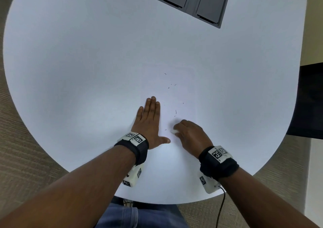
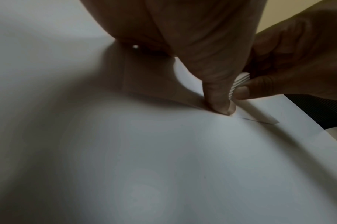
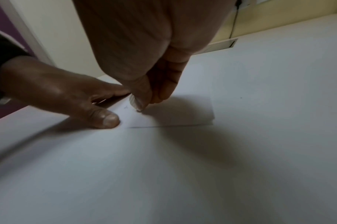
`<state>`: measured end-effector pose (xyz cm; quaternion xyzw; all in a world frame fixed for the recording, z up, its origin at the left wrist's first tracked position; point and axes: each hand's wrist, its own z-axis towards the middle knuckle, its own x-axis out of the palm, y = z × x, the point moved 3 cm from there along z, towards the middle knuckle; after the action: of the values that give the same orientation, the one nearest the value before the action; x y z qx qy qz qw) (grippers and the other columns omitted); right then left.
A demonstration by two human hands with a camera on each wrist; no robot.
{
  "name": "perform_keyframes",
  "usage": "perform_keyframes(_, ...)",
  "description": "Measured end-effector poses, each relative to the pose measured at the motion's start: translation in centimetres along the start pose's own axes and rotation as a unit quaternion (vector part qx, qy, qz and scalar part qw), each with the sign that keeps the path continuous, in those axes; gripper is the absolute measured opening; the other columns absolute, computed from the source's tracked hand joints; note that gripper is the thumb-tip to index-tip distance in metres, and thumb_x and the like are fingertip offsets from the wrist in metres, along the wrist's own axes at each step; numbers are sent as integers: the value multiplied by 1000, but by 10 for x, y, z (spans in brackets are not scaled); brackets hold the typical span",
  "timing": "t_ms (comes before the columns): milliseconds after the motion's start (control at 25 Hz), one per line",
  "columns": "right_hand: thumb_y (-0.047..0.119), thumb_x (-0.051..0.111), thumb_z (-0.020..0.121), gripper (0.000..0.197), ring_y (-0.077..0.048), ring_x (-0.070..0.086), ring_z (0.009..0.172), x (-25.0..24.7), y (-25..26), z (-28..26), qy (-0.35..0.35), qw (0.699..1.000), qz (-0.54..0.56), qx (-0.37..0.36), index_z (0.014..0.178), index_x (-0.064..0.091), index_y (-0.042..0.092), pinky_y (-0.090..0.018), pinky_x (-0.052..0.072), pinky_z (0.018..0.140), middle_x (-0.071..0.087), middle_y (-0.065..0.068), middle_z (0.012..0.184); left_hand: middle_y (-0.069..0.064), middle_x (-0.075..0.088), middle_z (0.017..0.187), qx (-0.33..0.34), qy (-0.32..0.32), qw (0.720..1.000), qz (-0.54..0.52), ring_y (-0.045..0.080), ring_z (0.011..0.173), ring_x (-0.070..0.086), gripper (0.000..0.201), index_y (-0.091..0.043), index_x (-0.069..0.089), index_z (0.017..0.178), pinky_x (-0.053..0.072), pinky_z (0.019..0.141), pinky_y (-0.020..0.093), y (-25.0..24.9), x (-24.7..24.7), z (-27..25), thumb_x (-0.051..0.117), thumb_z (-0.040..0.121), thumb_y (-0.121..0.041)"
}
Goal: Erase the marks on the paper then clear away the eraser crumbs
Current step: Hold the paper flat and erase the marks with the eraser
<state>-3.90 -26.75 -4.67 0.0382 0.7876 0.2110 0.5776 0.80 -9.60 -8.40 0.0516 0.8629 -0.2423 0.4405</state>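
A white sheet of paper [image 1: 181,95] lies on the white table, barely distinct from it. Several small dark eraser crumbs [image 1: 175,112] are scattered over the sheet. My left hand [image 1: 150,121] lies flat on the paper's left side, fingers straight, thumb spread toward the near edge. My right hand [image 1: 189,133] pinches a small white ribbed eraser [image 1: 173,131] between thumb and fingers, its tip pressed on the paper near the lower edge. The eraser [image 3: 135,103] touches the sheet beside a faint pencil mark [image 3: 126,107]. In the left wrist view the eraser [image 2: 238,82] shows behind my thumb.
The round white table [image 1: 70,70] has a dark grey recessed panel [image 1: 194,0] with two lids at its far edge. Carpet surrounds the table. A dark piece of furniture [image 1: 311,102] stands to the right. A cable [image 1: 221,208] hangs from my right wrist camera.
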Motion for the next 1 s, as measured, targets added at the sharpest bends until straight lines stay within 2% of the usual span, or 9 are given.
perform_keyframes(160,12,68,85,20,-23,63,80,-4,18,20,-69,994,55,63,104,67,11,-31,51,68,67,-3,92,10,-41,156,5,-6,1000,-2,24,145,-37,138,-7,-26,153,-10,123,46,0,2,1,54,71,-84)
perform_keyframes(280,16,62,88,16,-23,61,77,5,44,35,-27,997,61,37,103,65,14,-32,47,65,64,-3,88,10,-37,159,11,-12,1000,-3,24,146,-34,134,-7,-23,154,-7,124,47,1,0,1,52,71,-82)
perform_keyframes(360,21,59,91,19,-25,62,79,1,33,44,-34,996,52,59,108,65,14,-33,49,67,65,-6,92,8,-38,158,10,-15,1000,-3,22,146,-35,139,-9,-24,154,-10,123,44,2,0,0,52,68,-86)
perform_keyframes(480,22,57,92,21,-29,62,80,-13,0,53,-83,987,30,135,110,62,11,-35,49,68,64,-9,94,7,-40,157,13,-15,1000,-6,21,145,-37,140,-10,-26,153,-10,124,43,5,2,1,53,67,-88)
perform_keyframes(560,21,56,92,21,-30,62,79,-14,3,55,-97,985,18,139,108,62,8,-36,50,67,63,-10,94,7,-41,157,13,-15,1000,-6,21,145,-37,140,-10,-26,153,-10,124,43,5,3,1,52,67,-88)
perform_keyframes(720,22,53,94,20,-26,61,80,7,43,49,-33,989,50,137,102,61,6,-35,48,69,64,-9,93,6,-37,159,17,-18,1000,-15,20,146,-35,141,-9,-24,154,-10,124,42,4,0,0,42,62,-93)
perform_keyframes(800,24,54,93,19,-24,61,83,5,42,48,-10,986,81,147,101,62,9,-33,46,71,65,-6,93,5,-37,159,20,-15,1000,-15,19,146,-34,141,-10,-24,154,-10,124,42,4,0,-1,44,61,-92)
perform_keyframes(920,26,59,90,13,-16,60,82,-11,19,49,-16,968,141,209,101,62,19,-28,46,73,67,4,92,6,-39,158,20,-10,1000,-6,20,145,-36,142,-10,-26,153,-12,123,41,5,1,0,55,65,-88)
perform_keyframes(1000,20,63,87,8,-14,62,78,-17,6,47,-40,931,254,258,94,60,22,-27,49,71,68,5,86,6,-39,157,21,-7,1000,-1,21,145,-37,142,-11,-26,153,-12,123,41,5,-1,-1,57,65,-86)
